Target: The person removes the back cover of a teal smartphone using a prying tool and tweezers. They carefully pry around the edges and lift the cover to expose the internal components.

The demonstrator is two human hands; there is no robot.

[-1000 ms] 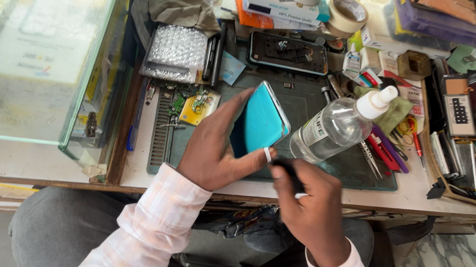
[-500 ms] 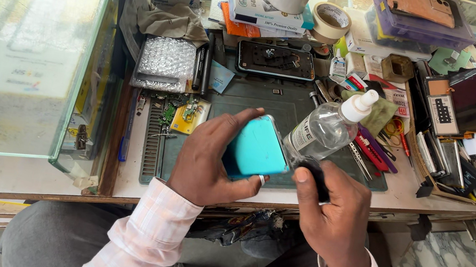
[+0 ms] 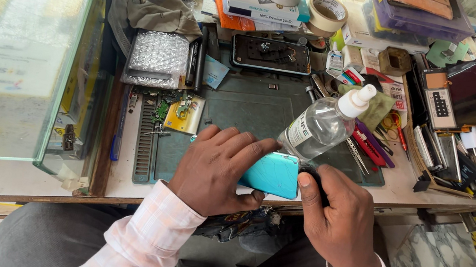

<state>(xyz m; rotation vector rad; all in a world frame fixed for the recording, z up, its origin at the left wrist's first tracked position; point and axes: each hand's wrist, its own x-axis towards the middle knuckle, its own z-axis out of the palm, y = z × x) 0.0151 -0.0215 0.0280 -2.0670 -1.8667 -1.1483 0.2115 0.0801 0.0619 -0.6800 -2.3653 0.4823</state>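
Head view: my left hand (image 3: pixel 215 169) had lowered the turquoise phone (image 3: pixel 270 173) flat, gripping it; my right hand (image 3: pixel 337 219) pinched a dark tool at its edge, spray bottle (image 3: pixel 321 125) just beyond.

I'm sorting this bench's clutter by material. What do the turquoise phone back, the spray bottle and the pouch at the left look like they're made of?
Turquoise phone back: glossy, smooth, with a soft sheen; probably plastic or glass, can't tell which. Spray bottle: clear plastic by its see-through wall, with an opaque white nozzle. Pouch: bubble wrap, shown by its shiny silvery bubbled surface.
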